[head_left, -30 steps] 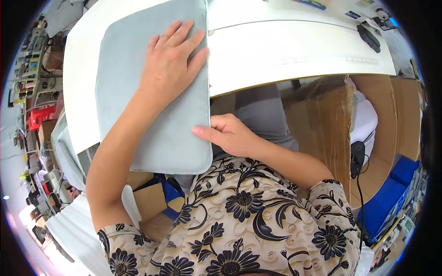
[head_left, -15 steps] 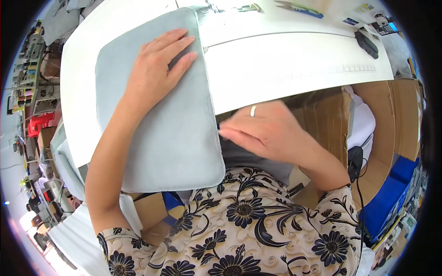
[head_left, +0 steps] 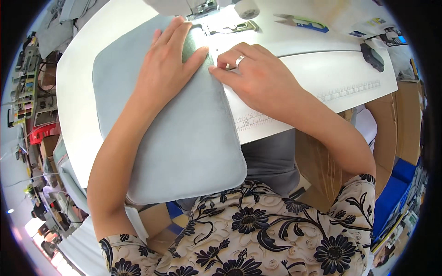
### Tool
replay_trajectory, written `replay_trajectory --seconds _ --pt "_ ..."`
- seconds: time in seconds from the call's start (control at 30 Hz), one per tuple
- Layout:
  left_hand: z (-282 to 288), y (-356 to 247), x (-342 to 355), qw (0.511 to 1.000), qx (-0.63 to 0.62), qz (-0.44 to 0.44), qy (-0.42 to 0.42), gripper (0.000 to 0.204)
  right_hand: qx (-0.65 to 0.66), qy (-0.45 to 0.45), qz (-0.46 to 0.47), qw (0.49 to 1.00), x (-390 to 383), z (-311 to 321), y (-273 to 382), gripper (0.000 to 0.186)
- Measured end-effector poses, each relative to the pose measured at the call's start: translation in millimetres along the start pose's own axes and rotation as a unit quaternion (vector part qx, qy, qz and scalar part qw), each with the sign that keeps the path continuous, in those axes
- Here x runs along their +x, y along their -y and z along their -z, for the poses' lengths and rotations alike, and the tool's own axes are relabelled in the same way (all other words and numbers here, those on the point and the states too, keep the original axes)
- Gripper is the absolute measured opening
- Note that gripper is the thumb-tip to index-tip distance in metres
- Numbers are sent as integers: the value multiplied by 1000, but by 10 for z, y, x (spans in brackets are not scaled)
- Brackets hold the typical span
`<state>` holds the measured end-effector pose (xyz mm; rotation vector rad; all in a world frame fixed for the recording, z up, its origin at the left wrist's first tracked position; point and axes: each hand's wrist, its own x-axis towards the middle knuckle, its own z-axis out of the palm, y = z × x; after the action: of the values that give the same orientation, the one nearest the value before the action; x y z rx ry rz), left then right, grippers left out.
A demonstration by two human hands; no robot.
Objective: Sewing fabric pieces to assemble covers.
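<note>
A grey, soft padded fabric piece [head_left: 184, 152] with rounded corners lies across the white table, its near end hanging over the edge toward me. My left hand [head_left: 165, 64] rests flat on its far part, fingers stretched toward the sewing machine [head_left: 207, 8]. At the fabric's right edge, close to the machine's lit needle area, my right hand [head_left: 262, 76] is closed, thumb and forefinger pinching that edge. A ring sits on one of its fingers. The machine's head is cut off by the top of the view.
Thread snips [head_left: 301, 22] with a green and blue handle lie at the far right. A black device [head_left: 372, 57] stands near the table's right end. A printed ruler scale [head_left: 350, 89] runs along the near edge. Below, an open cardboard box [head_left: 384, 124] stands beside blue bins [head_left: 391, 198].
My right hand has risen from below the table's near edge to the fabric's right edge by the machine. My left hand stays flat on the fabric. The view has shifted, showing more of the machine.
</note>
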<state>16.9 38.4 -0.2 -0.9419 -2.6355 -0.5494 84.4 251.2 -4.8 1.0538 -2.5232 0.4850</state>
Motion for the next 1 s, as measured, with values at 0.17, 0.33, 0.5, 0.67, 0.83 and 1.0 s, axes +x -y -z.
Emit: replay_trajectory --seconds 0.17,0.33,0.5,0.67,0.83,1.0 --pt "8 -5 118 998 -35 36 33 51 -3 -42 -28 999 -21 -56 -56 20" --pt "45 95 118 998 -30 50 18 49 9 -65 -42 997 35 -116 -49 21" --pt "565 388 -421 974 189 122 -5 56 29 -78 -52 995 -37 -160 -185 19" --pt "1191 486 -1110 888 49 454 58 55 9 -71 -46 996 24 -145 -180 16" --pt "1196 473 -1278 775 -344 523 -86 60 0 -76 -39 996 25 -139 -206 10" --pt "1408 338 -1184 831 -334 437 -78 71 45 -39 -13 998 89 -72 -382 13"
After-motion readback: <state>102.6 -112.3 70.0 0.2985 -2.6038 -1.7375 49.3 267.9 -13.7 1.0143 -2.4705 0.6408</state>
